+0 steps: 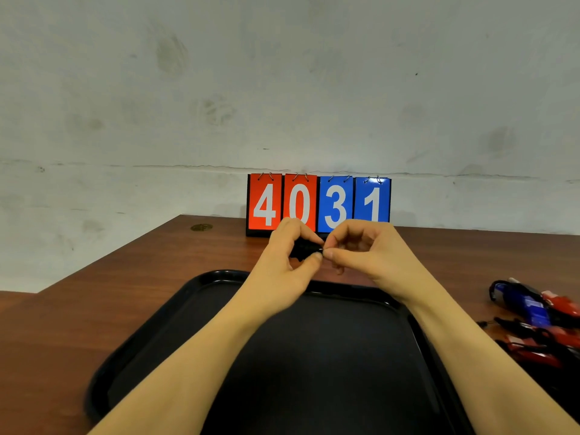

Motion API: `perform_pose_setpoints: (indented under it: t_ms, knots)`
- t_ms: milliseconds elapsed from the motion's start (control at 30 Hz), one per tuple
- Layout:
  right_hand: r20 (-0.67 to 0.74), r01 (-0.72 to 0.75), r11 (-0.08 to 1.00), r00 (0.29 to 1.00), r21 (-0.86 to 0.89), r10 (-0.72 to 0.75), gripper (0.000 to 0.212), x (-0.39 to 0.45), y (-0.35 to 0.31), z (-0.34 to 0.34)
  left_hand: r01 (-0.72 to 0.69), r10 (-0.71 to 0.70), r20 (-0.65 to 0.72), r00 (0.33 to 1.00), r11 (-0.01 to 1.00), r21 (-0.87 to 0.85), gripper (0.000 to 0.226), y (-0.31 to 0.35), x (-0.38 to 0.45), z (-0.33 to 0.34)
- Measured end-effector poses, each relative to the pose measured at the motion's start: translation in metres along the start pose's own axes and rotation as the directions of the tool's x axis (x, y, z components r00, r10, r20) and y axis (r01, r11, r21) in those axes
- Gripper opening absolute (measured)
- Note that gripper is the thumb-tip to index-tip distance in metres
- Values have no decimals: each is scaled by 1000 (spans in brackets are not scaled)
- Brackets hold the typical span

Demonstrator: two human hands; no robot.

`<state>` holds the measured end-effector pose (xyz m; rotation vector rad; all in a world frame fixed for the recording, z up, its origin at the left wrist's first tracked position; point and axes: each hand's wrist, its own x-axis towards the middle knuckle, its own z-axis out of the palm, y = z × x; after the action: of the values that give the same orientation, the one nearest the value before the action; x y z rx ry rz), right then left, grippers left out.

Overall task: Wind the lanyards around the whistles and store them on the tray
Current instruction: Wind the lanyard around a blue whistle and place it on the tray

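My left hand (284,262) grips a small black whistle (304,249) between thumb and fingers, held above the far edge of the black tray (175,324). My right hand (361,249) meets it from the right and pinches at the whistle's end with thumb and forefinger; the lanyard itself is hidden between the fingers. Nothing lies on the visible part of the tray. A heap of blue and red whistles (539,321) with black lanyards lies on the table at the right edge.
A flip scoreboard (318,202) reading 4 0 3 1 stands at the back of the brown wooden table (94,302), against a pale wall. A small round mark (201,227) sits near the table's far left corner.
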<state>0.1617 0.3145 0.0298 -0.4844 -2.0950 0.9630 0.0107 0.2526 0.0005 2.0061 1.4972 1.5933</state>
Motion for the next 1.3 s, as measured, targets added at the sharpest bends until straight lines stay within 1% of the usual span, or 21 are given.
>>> perform_pose_setpoints:
  t_ms: [167, 300, 400, 500, 633, 767, 867, 967, 1167, 1300]
  knots:
    - [9, -3, 1000, 1000, -11, 3, 9, 0, 0, 3, 11, -12, -11, 1000, 999, -46, 20, -1, 0, -1]
    - [-9, 0, 1000, 1000, 15, 1, 8, 0, -1, 1, 29, -32, -24, 999, 995, -98, 16, -1, 1, 0]
    - [-8, -22, 999, 1000, -28, 21, 8, 0, 0, 0, 35, -34, 20, 999, 998, -51, 18, -3, 0, -1]
    - [-3, -28, 987, 1000, -155, 28, 13, 0, 1, -1, 38, -37, 72, 997, 999, -12, 21, -3, -1, -3]
    - [39, -27, 953, 998, -303, 41, 14, 0, 2, 1, 0, -14, 134, 991, 994, 107, 26, -5, -1, -4]
    - [18, -6, 932, 1000, -362, 13, 21, 0, 2, 7, -31, 0, 168, 986, 983, 183, 33, -7, 0, -2]
    - [22, -5, 940, 1000, -342, 13, 21, 1, 3, 9, -50, 14, 162, 987, 975, 216, 31, -8, 0, -1]
    - [-16, -9, 964, 1000, -267, 5, 17, 1, 4, 5, -57, 28, 129, 991, 973, 225, 33, -8, 0, -3]
    - [-17, -23, 977, 1000, -213, 20, 10, 2, 8, 5, -44, 28, 99, 995, 986, 160, 29, -4, -1, -3]
    - [13, -40, 997, 999, -63, 41, 4, 0, 6, 2, -32, 27, 64, 998, 996, 77, 21, -2, -1, -4]
